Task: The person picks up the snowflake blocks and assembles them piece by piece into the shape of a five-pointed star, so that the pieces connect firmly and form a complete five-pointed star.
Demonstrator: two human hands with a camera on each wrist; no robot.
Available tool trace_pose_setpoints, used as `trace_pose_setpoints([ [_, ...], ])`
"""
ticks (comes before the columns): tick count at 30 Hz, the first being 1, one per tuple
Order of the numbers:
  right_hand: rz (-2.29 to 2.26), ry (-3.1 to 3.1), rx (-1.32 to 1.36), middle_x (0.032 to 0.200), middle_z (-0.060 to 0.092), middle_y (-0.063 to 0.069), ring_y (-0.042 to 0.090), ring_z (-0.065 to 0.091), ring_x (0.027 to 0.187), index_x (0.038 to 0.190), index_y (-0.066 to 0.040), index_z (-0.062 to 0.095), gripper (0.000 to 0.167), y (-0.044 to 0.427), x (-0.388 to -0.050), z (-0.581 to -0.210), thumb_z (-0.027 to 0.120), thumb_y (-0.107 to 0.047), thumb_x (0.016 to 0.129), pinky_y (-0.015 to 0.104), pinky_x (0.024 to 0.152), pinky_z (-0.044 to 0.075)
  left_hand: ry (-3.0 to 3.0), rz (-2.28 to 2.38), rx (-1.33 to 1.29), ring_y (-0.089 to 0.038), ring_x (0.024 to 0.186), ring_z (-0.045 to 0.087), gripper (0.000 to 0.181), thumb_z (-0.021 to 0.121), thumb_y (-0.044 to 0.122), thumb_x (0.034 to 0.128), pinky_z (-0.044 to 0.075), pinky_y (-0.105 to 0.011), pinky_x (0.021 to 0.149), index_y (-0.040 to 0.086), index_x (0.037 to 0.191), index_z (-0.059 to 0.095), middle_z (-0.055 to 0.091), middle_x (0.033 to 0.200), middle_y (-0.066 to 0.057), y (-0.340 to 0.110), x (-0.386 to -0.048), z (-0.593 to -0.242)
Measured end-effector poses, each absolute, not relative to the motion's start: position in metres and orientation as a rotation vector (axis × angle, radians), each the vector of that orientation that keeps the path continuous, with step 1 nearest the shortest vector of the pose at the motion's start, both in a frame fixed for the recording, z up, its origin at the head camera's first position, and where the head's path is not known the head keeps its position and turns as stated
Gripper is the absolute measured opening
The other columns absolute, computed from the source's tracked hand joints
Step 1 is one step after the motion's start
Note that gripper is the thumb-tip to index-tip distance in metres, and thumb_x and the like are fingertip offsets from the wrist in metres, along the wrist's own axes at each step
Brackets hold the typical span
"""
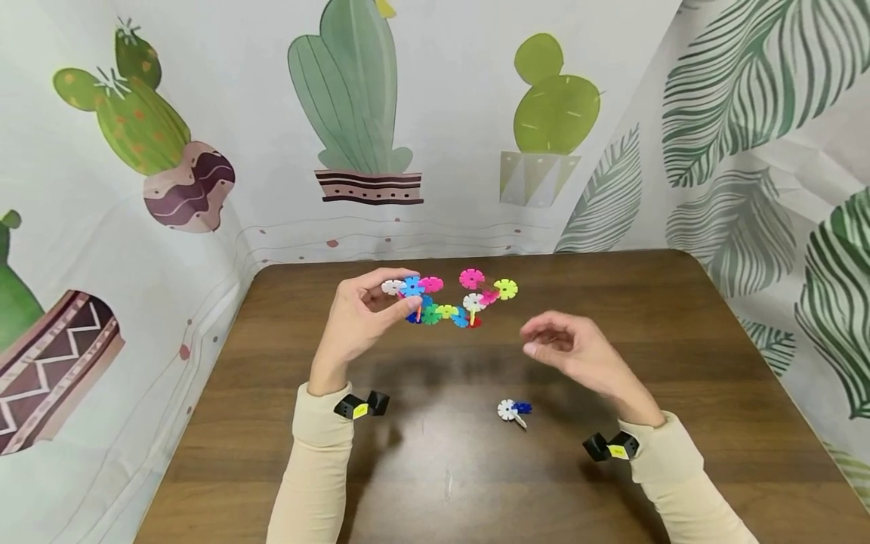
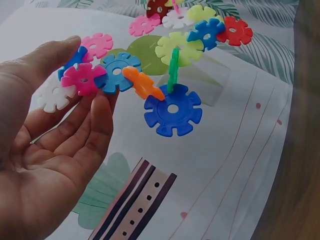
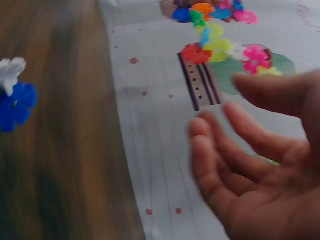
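My left hand [image 1: 363, 313] pinches one end of a chain of colourful notched plastic discs [image 1: 446, 311] and holds it above the table. In the left wrist view, thumb and fingers meet around the pink disc [image 2: 84, 79] and its neighbours, while a large blue disc [image 2: 172, 110] and an orange disc [image 2: 143, 84] hang free. My right hand [image 1: 574, 349] hovers to the right of the chain, fingers loosely bent, nothing between them. A small joined group of white and blue discs [image 1: 507, 409] lies on the table below, between the two hands.
The brown wooden table [image 1: 421, 491] has rounded back corners. Behind it hangs a white cloth [image 1: 462, 83] printed with cacti and leaves. A black wrist camera [image 1: 360, 406] sits on the left sleeve cuff, another camera [image 1: 612, 446] on the right.
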State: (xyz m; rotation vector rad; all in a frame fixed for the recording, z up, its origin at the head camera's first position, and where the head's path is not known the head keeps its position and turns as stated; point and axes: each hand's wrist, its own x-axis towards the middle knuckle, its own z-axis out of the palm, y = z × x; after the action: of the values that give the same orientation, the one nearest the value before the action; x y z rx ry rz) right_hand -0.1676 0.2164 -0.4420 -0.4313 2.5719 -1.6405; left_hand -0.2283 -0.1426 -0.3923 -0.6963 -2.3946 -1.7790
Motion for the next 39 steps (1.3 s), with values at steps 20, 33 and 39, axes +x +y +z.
trace_pose_setpoints([
  [20, -0.809, 2.458, -0.712, 0.091, 0.066, -0.003, 0.008, 0.057, 0.082, 0.113, -0.016, 0.067, 0.045, 0.197, -0.164, -0.488, 0.094, -0.032, 0.082, 0.024, 0.074, 0.047, -2.385, -1.811, -0.677, -0.016, 0.067, 0.065, 0.033, 0.089, 0.025, 0.0900, 0.046, -0.023, 0.057, 0.027, 0.122, 0.079, 0.079, 0.087, 0.002, -0.142, -0.227, -0.392],
  [33, -1.010, 2.425, -0.776, 0.095, 0.066, 0.001, 0.005, 0.057, 0.076, 0.120, -0.016, 0.067, 0.042, 0.202, -0.169, -0.486, 0.090, -0.027, 0.087, 0.022, 0.068, 0.051, -2.390, -1.820, -0.680, -0.013, 0.068, 0.068, 0.033, 0.089, 0.023, 0.0900, 0.047, -0.022, 0.058, 0.023, 0.122, 0.079, 0.079, 0.089, 0.003, -0.140, -0.228, -0.392],
  [39, -1.252, 2.374, -0.845, 0.100, 0.069, 0.004, 0.012, 0.063, 0.082, 0.132, -0.018, 0.068, 0.045, 0.204, -0.170, -0.471, 0.087, -0.026, 0.091, 0.025, 0.070, 0.056, -2.398, -1.807, -0.678, -0.025, 0.069, 0.069, 0.032, 0.088, 0.024, 0.0904, 0.048, -0.022, 0.058, 0.025, 0.121, 0.079, 0.079, 0.090, 0.002, -0.140, -0.228, -0.394],
])
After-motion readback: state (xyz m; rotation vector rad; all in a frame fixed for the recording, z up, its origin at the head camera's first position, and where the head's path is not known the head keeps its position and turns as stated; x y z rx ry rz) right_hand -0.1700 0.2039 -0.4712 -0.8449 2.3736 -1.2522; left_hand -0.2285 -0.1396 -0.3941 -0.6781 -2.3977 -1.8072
